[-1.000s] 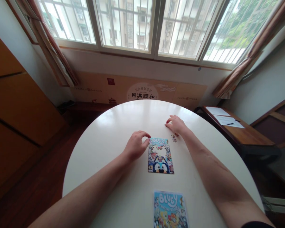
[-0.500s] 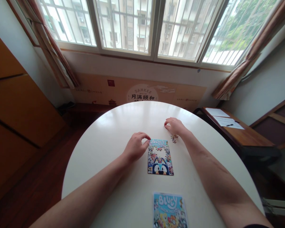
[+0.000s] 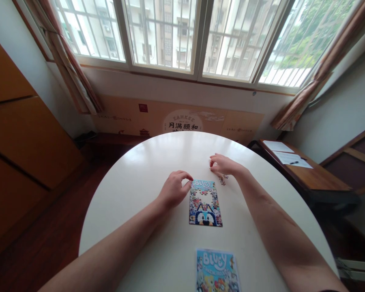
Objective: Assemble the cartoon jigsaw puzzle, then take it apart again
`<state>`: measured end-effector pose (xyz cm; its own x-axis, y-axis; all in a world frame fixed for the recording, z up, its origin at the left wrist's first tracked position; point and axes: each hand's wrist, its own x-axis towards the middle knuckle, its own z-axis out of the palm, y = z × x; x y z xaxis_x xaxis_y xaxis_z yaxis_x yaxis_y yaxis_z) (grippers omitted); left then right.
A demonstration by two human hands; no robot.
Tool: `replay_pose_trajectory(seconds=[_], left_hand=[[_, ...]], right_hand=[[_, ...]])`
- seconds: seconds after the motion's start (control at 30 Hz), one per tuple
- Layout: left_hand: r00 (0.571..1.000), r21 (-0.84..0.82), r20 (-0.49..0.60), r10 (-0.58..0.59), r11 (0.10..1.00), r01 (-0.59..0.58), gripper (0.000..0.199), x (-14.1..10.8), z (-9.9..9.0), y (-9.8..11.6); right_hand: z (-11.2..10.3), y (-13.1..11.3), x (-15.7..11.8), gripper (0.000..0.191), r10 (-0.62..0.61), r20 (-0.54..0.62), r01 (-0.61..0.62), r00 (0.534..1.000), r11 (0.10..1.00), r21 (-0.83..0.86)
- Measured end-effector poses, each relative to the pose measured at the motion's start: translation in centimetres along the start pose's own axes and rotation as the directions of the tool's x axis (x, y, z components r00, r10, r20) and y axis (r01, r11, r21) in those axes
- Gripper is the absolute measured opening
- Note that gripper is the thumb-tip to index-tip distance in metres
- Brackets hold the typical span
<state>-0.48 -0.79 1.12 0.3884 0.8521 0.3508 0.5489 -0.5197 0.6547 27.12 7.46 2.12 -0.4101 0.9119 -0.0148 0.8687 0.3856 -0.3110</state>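
A partly assembled jigsaw puzzle lies on the white round table, with a gap in its upper middle. My left hand rests at its top left corner, thumb and forefinger apart and nothing visible between them. Beyond the puzzle's upper right, my right hand has its fingers pinched near the table surface; whatever is between the fingertips is too small to make out. Several loose puzzle pieces lie just below that hand. Nearer to me is a blue Bluey picture sheet.
The white round table fills the middle. On the right stands a wooden side table with papers and a pen on it. Behind are a printed cardboard panel and barred windows; an orange cabinet is at the left.
My right hand has shifted slightly toward me, closer to the loose pieces. The left hand keeps its place at the puzzle's corner. The whole view has moved a little.
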Motion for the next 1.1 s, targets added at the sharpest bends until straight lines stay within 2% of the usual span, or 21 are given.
replay_pose_trajectory(seconds=[0.17,0.37,0.47,0.53,0.67,0.73,0.83,0.9,0.97,1.03,1.1], left_hand=[[1.0,-0.005,-0.006,0.006,1.0,-0.006,0.012,0.0,-0.1,0.3],[1.0,-0.014,-0.021,0.019,1.0,-0.019,0.012,-0.1,0.0,0.3],[0.999,-0.019,-0.028,0.032,0.999,-0.032,0.013,-0.1,0.0,0.2],[0.999,-0.023,-0.036,0.038,0.999,-0.039,0.012,-0.2,-0.1,0.4],[0.993,-0.06,-0.076,0.088,0.994,-0.093,0.011,-0.3,-0.5,1.0],[0.986,-0.089,-0.098,0.135,0.986,-0.144,0.011,-0.5,-0.7,1.4],[0.974,-0.138,-0.121,0.192,0.968,-0.208,0.013,-0.7,-0.7,1.9],[0.971,-0.181,-0.122,0.208,0.957,-0.228,0.014,-0.8,-0.6,2.1],[0.972,-0.231,-0.108,0.209,0.946,-0.229,0.015,-0.8,-0.4,2.3],[0.973,-0.277,-0.092,0.21,0.934,-0.227,0.015,-0.9,-0.2,2.4],[0.972,-0.318,-0.074,0.221,0.919,-0.233,0.016,-1.0,-0.1,2.5]], right_hand=[[-1.0,-1.3,-0.6,0.005,-0.104,0.094,0.092,0.99,0.989,0.118],[-1.1,-1.9,-0.8,0.008,-0.081,0.106,0.055,0.991,0.971,0.234],[-1.6,-2.4,-1.1,0.017,-0.058,0.084,0.032,0.995,0.959,0.28],[-2.2,-3.4,-1.5,0.023,-0.079,0.075,0.044,0.994,0.922,0.384],[-3.3,-6.7,-3.0,0.027,-0.152,-0.001,0.111,0.988,0.713,0.692],[-3.2,-8.6,-4.0,0.028,-0.129,-0.05,0.119,0.99,0.606,0.786],[-1.8,-11.2,-5.8,0.031,0.033,-0.09,0.072,0.995,0.372,0.926],[-0.3,-12.4,-7.0,0.032,0.155,-0.044,0.017,0.987,0.165,0.986],[1.2,-13.1,-8.0,0.032,0.223,0.024,-0.023,0.974,-0.006,1.0],[2.5,-13.6,-8.9,0.031,0.26,0.063,-0.034,0.964,-0.115,0.993],[3.4,-13.8,-9.6,0.031,0.29,0.075,-0.023,0.954,-0.179,0.984]])
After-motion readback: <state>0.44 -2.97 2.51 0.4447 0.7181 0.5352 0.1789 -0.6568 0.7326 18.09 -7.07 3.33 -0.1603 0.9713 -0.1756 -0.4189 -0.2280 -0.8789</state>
